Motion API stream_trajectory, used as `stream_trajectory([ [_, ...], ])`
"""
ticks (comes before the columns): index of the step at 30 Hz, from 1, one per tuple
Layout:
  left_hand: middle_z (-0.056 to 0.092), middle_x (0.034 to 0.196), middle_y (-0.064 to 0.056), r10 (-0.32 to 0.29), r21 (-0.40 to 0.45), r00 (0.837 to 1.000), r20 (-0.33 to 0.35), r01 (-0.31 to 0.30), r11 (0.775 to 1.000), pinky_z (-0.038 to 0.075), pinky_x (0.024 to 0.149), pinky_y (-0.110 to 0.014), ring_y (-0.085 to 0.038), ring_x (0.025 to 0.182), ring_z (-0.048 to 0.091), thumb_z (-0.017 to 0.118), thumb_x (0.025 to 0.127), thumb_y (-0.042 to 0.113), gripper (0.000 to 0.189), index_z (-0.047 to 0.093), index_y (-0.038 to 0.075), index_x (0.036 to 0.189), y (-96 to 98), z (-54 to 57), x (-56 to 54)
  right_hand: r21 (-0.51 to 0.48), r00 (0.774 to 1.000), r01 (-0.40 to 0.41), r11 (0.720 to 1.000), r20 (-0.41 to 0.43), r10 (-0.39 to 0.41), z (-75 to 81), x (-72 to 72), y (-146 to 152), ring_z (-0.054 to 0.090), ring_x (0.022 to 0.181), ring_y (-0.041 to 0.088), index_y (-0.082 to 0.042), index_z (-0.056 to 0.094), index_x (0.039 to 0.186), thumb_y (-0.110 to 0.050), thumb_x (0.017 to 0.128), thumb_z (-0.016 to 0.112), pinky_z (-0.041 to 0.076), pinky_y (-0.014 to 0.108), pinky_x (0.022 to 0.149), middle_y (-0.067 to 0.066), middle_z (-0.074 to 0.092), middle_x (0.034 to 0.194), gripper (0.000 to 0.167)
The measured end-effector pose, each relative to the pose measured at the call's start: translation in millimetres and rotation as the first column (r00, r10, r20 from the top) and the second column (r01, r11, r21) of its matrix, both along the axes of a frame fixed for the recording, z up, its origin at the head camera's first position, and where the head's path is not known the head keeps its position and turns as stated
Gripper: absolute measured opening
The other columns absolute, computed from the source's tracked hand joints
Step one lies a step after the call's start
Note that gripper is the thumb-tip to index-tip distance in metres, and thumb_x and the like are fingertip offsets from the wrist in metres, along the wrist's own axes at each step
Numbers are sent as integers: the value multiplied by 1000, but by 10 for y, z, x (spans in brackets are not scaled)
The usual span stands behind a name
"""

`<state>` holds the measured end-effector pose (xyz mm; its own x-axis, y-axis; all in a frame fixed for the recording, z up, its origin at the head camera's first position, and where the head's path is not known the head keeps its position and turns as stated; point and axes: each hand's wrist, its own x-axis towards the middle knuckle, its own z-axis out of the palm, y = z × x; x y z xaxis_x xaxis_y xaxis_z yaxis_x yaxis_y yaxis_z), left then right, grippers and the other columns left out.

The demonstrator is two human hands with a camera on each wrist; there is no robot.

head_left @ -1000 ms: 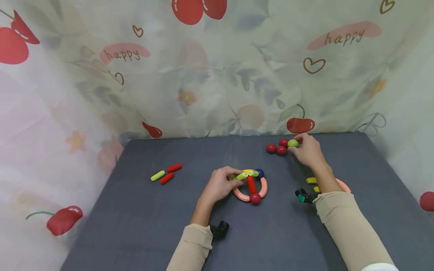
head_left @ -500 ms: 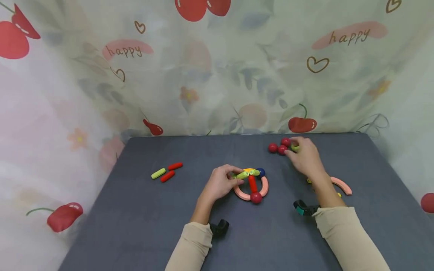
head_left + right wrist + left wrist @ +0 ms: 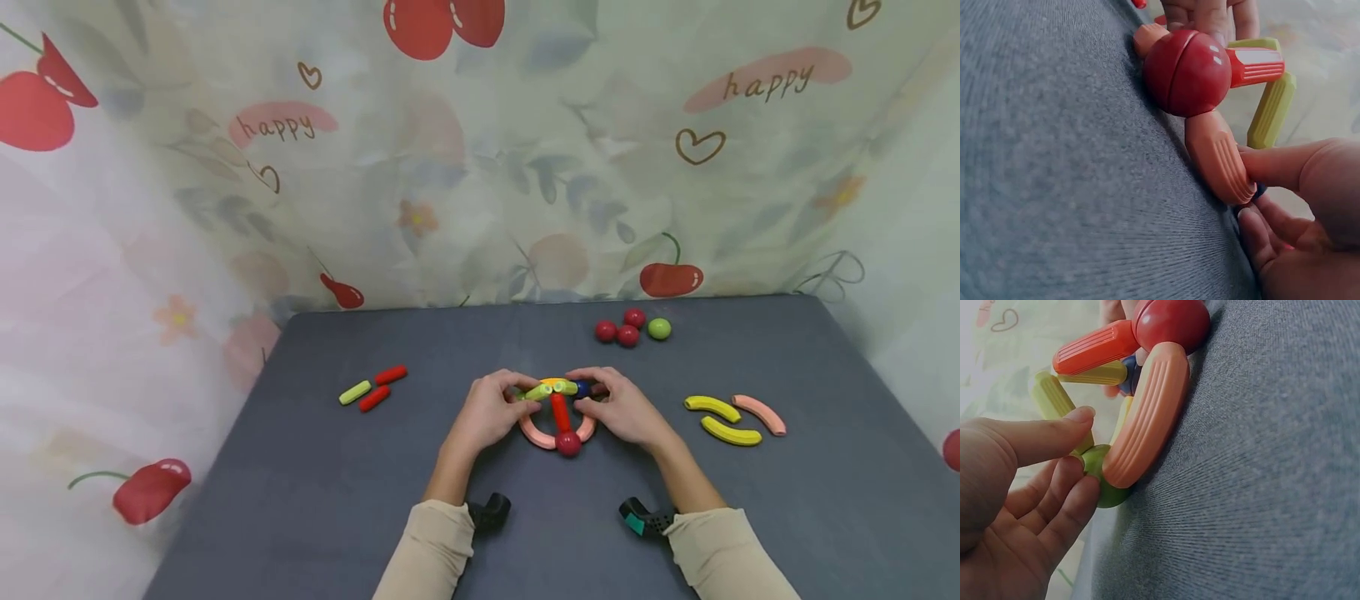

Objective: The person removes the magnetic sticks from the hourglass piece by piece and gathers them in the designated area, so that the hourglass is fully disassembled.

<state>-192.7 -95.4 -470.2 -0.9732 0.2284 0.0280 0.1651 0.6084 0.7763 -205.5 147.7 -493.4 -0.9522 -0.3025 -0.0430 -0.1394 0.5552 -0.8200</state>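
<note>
A ring of magnetic sticks and balls lies on the dark tabletop in the head view, between the two hands. It has pink curved sticks [image 3: 1150,419], a red ball [image 3: 568,443] at the front and a blue ball [image 3: 583,389]. A red stick [image 3: 561,412] and two light green sticks [image 3: 1054,397] rise from the balls and lean inward. My left hand [image 3: 491,408] pinches one light green stick near its green ball [image 3: 1110,481]. My right hand [image 3: 622,406] holds the blue ball, its thumb against a pink curved stick [image 3: 1219,159]; the fingers partly hide that ball.
On the left lie two red sticks [image 3: 391,375] and a light green stick [image 3: 355,392]. Several red balls [image 3: 627,336] and a loose green ball [image 3: 660,329] sit at the back right. Yellow curved sticks [image 3: 731,432] and a pink curved stick [image 3: 760,414] lie to the right.
My right hand has let go of the loose green ball at the back and come forward and left to the ring's blue ball. My left hand stays in place.
</note>
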Motion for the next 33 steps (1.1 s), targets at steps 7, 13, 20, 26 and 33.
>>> stream_trajectory([
  [7, 70, 94, 2, 14, -5, 1000, 7, -14, 1000, 44, 59, -24, -12, 68, 54, 79, 90, 26, 25, 77, 24, 115, -5, 16, -9, -8, 1000, 9, 1000, -5, -9, -8, 0, -1, 56, 120, 32, -22, 62, 139, -20, 97, 69, 47, 53, 102, 13, 58, 138, 42],
  [13, 74, 109, 2, -5, 51, 997, 79, 1, 999, 56, 80, -29, -9, 86, 66, 72, 96, 29, 30, 71, 20, 125, -102, 59, -33, 15, 1000, 12, 1000, 18, -12, 1, -9, -21, 54, 123, 32, -24, 60, 142, -23, 99, 67, 47, 54, 103, 14, 55, 142, 43],
  [20, 69, 114, -1, 184, -5, 980, -73, -185, 983, 51, 82, -36, -19, 98, 61, 77, 93, 27, 31, 73, 22, 123, -695, 197, -51, 11, 999, 29, 1000, 45, -29, -6, 3, -19, 52, 123, 32, -25, 59, 142, -24, 99, 67, 46, 49, 101, 13, 54, 144, 45],
  [26, 67, 115, -7, 407, -190, 895, -182, -438, 879, 38, 90, -47, -31, 104, 46, 80, 90, 21, 31, 76, 20, 120, -1299, 126, -5, 13, 998, 32, 999, 47, -33, 8, 7, 4, 52, 122, 32, -25, 59, 142, -24, 98, 68, 46, 48, 100, 14, 53, 144, 44],
  [33, 68, 116, -8, 465, -292, 872, -151, -489, 822, 31, 95, -53, -35, 113, 42, 82, 87, 20, 34, 76, 17, 120, -1477, 25, 20, 11, 998, 23, 1000, 54, -24, 2, -5, -10, 51, 122, 31, -24, 58, 143, -26, 99, 67, 45, 46, 98, 14, 51, 146, 45],
])
